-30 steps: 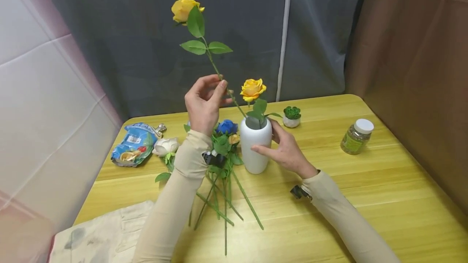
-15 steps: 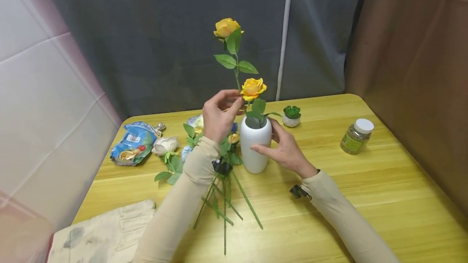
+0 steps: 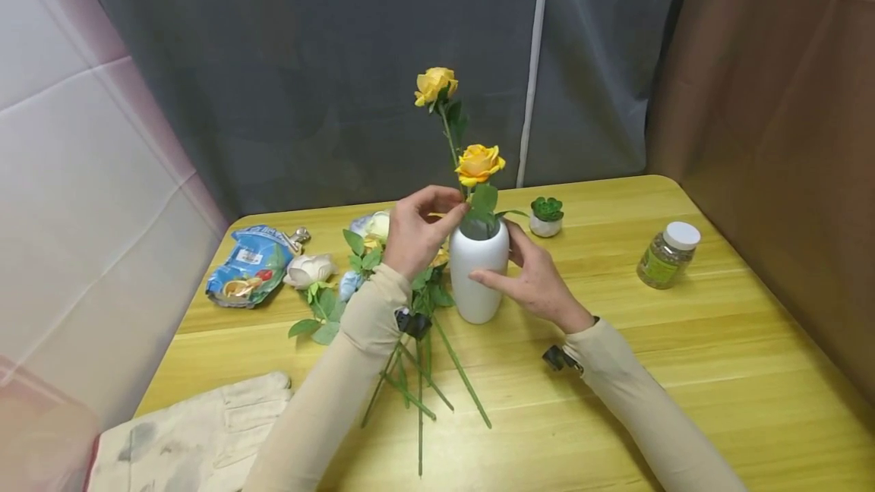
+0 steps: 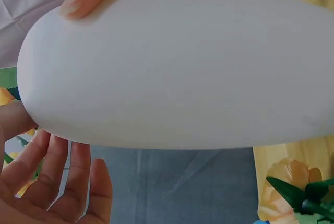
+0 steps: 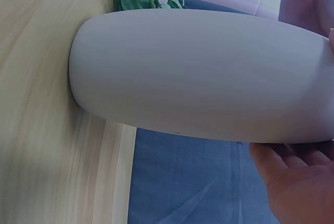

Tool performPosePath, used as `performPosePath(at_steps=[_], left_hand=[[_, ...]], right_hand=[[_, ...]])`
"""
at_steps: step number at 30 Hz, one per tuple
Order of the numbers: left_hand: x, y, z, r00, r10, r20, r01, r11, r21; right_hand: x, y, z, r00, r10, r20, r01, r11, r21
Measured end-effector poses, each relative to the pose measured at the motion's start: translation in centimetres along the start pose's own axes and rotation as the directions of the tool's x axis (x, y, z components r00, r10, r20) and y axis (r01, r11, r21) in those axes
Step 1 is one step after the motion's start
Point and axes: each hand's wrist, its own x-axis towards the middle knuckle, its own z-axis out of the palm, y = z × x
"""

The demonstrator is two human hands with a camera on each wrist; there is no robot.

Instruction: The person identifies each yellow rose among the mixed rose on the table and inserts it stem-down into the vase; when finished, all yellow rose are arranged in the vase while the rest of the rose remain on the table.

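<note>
A white vase (image 3: 477, 283) stands upright on the table, one yellow rose (image 3: 480, 165) in its mouth. My right hand (image 3: 529, 279) grips the vase from the right, thumb across its front; the vase also fills the right wrist view. Just left of the rim, my left hand (image 3: 425, 232) pinches the stem of a taller yellow rose (image 3: 435, 87) between thumb and fingers. The stem's lower end is hidden behind the hand and leaves. In the left wrist view, curled left fingers (image 4: 78, 182) show beside the vase's top.
Below the left wrist lies a pile of flowers with green stems (image 3: 465, 374). Left are a white rose (image 3: 309, 272), a blue snack bag (image 3: 249, 268) and cloth gloves (image 3: 198, 431). A small succulent (image 3: 546, 217) and a lidded jar (image 3: 668, 255) stand right.
The left hand has moved right and down with the yellow rose, bringing its stem to the vase mouth. The rose has become more upright. The right hand and vase stay in place.
</note>
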Motion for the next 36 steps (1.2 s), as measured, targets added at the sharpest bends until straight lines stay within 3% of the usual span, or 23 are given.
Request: performPosePath(at_steps=[3, 8, 11, 20, 29, 33, 36], left_hand=[[0.4, 0.1, 0.0, 1.0, -0.021, -0.017, 0.02, 1.0, -0.02], [1.5, 0.5, 0.2, 0.997, -0.048, -0.055, 0.04, 0.991, -0.129], [1.7, 0.7, 0.2, 0.997, -0.068, -0.045, 0.06, 0.987, -0.15], [0.2, -0.1, -0.5, 0.994, -0.094, 0.064, 0.096, 0.995, -0.03], [-1.5, -1.6, -2.2, 0.994, -0.107, 0.036, 0.108, 0.994, -0.022], [-2.6, -2.8, -3.9, 0.995, -0.103, 0.015, 0.102, 0.993, 0.052], [-3.7, -4.1, -5.3, 0.994, -0.113, -0.001, 0.112, 0.978, 0.178]], right_hand=[[0.0, 0.0, 0.1, 1.0, -0.002, 0.002, 0.002, 1.0, 0.002], [0.0, 0.0, 0.2, 1.0, -0.007, -0.004, 0.007, 1.0, 0.005], [-0.1, -0.1, 0.3, 1.0, -0.004, -0.005, 0.004, 1.0, 0.007], [-0.2, -0.1, 0.3, 0.999, 0.034, 0.002, -0.033, 0.999, -0.014], [-0.3, -0.1, 0.2, 0.998, 0.056, 0.003, -0.056, 0.998, -0.011], [-0.2, -0.1, 0.0, 0.998, 0.056, -0.003, -0.056, 0.998, -0.008], [-0.2, -0.2, -0.1, 0.998, 0.062, -0.003, -0.062, 0.998, -0.003]])
